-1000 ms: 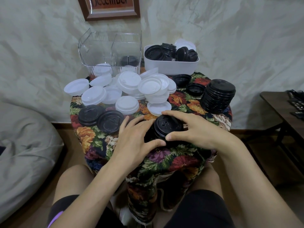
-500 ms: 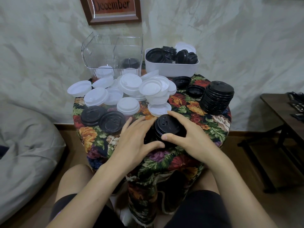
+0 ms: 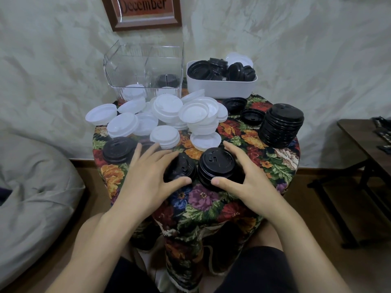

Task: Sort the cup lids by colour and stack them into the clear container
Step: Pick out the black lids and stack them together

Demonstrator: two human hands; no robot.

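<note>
At frame centre, right hand [image 3: 249, 182] gripping a black lid stack [image 3: 218, 166], left hand [image 3: 146, 178] cupping a black lid [image 3: 179, 169] just beside, clear container [image 3: 143, 66] upper centre

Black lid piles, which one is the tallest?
The black pile farthest right, touched by neither hand. It stands higher than the middle pile that the right hand grips and the low pile in the left hand.
</note>
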